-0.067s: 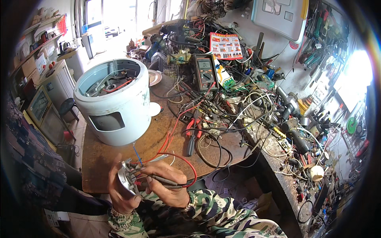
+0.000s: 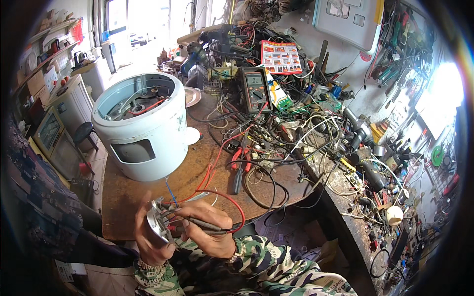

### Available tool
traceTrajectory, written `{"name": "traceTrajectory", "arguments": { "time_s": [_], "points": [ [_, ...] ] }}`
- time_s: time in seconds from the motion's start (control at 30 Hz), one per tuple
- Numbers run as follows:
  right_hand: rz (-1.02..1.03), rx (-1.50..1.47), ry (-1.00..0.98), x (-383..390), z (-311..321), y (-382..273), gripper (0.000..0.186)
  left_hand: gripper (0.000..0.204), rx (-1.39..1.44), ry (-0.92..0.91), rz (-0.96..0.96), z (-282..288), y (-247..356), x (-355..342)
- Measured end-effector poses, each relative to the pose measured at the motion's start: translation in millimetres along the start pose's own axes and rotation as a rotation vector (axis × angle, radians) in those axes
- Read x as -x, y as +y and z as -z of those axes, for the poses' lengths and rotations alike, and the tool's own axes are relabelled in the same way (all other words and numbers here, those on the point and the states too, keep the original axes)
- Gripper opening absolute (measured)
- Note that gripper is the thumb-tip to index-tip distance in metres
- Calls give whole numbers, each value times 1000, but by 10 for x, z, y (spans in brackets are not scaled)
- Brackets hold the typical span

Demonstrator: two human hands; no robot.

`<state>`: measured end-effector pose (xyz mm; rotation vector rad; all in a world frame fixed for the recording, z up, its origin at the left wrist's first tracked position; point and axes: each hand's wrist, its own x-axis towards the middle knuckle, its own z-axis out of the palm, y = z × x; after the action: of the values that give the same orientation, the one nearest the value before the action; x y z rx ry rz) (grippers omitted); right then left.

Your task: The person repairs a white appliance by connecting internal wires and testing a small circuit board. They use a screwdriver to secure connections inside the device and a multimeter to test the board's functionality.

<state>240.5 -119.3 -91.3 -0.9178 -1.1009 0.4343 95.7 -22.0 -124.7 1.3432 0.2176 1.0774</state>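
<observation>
**Brown tabletop [image 2: 118,209] carried a cluttered spread**

A white cylindrical housing [image 2: 165,133] stood upright on the scuffed wood, just beyond the left hand [image 2: 150,241]. Ahead of the right hand [image 2: 210,222], a red lead [image 2: 231,198] crossed the surface. Farther to that hand's right lay red-handled pliers [image 2: 234,160], a dark tool handle [image 2: 237,181] and a looping black cable [image 2: 273,187].

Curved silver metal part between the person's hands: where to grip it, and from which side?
Likely by the outer edge of the curved silver metal part, coming from the left, as the left hand does: its bare silver curve lies there, while the right hand and dark, slim probes crowd the right side.
</observation>
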Motion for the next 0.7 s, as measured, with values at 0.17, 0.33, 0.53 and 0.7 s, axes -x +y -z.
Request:
{"name": "traceTrajectory", "arguments": {
  "time_s": [0.17, 0.33, 0.53, 0.7],
  "points": [
    [-10, 15, 22, 9, -18, -4, 21, 123, -11, -3, -3, 7, -4, -2],
    [-20, 0, 45, 23, -32, -9, 20, 122, -40, 10, 1, -16, 15, -8],
    [-20, 16, 45, 10, -35, -33, 20, 122, -39, -1, 2, 12, 10, -1],
    [-22, 8, 36, 15, -27, -21, 21, 125, 33, 0, 20, -59, 64, -14]
  ]
}}
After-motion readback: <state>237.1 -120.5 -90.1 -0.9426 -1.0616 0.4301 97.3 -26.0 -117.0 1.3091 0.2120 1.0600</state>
